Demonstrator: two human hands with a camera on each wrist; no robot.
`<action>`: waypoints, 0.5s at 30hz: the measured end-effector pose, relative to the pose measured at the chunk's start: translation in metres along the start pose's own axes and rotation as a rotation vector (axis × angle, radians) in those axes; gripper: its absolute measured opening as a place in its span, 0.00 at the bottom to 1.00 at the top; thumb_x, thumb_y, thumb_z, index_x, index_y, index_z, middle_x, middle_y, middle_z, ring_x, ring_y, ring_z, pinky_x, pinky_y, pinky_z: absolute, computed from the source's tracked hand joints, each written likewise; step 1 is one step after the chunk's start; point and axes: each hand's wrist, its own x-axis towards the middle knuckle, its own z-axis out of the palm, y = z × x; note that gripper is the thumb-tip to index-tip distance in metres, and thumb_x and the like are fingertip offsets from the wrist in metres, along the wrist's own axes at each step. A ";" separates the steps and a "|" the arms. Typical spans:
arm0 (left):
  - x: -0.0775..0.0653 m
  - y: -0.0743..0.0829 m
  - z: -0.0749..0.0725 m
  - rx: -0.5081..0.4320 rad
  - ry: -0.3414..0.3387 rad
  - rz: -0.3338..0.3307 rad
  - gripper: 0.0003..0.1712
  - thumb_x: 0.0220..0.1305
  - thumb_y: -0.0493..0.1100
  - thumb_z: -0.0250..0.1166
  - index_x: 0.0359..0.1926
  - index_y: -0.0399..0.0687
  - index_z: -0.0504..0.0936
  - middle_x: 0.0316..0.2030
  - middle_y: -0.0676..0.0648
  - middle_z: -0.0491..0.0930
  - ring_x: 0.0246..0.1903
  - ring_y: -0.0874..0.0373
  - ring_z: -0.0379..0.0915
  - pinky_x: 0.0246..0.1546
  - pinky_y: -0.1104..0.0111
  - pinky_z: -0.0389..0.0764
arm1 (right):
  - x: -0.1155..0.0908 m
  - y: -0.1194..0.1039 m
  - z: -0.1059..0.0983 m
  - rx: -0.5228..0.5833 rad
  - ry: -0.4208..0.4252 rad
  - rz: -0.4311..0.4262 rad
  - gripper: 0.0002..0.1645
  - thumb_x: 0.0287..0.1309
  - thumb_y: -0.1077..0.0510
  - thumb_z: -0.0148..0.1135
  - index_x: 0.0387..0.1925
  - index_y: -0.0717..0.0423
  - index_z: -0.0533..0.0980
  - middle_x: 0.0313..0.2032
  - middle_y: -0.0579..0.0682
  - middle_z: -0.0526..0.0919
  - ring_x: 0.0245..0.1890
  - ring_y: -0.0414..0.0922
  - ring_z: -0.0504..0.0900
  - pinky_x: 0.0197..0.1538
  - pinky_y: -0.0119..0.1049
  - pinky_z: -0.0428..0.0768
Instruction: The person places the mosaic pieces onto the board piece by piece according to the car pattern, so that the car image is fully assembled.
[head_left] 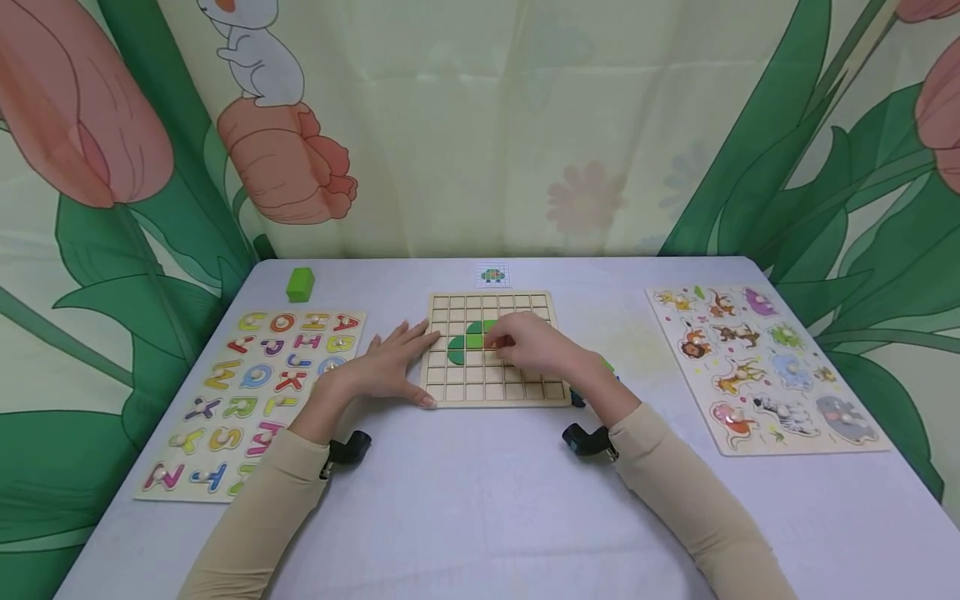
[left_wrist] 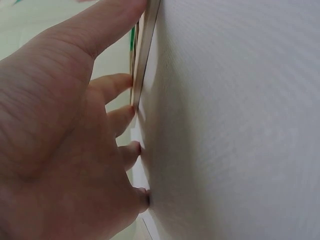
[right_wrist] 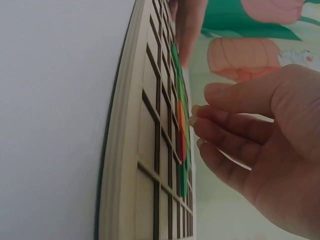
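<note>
beige sleeves (head_left: 697, 496) enter nearest the viewer, at eight and four o'clock from the centre of the wooden grid board (head_left: 450, 390), taken as the dial; black cameras (head_left: 350, 450) are worn at the wrists. toward nine o'clock lies a letter puzzle (head_left: 227, 398), partly covered by the left sleeve; at three, well apart, an animal puzzle (head_left: 750, 447). a dark blue piece (head_left: 576, 398) shows at four, partly hidden by the right forearm. the left hand (head_left: 382, 362), at nine, has its fingers spread apart, thumb and forefinger touching the board's edge. green pieces (head_left: 457, 352) lie on the board, from the centre toward nine and ten; the right wrist view adds an orange piece (right_wrist: 181, 111) and a red piece (right_wrist: 182, 145). the right hand (head_left: 536, 343) is over the board at their three o'clock side, thumb and fingers bent close together; whether they pinch a piece cannot be told. farther off stand a green block (head_left: 300, 285), between nine and ten, and, at twelve, a printed card (head_left: 492, 275).
</note>
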 end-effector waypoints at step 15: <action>-0.001 0.000 0.000 -0.007 0.002 -0.003 0.67 0.43 0.68 0.77 0.79 0.59 0.51 0.81 0.49 0.38 0.80 0.41 0.27 0.71 0.31 0.34 | -0.049 0.030 -0.028 -0.027 0.007 0.158 0.12 0.61 0.65 0.62 0.46 0.56 0.84 0.41 0.50 0.86 0.38 0.45 0.78 0.44 0.38 0.80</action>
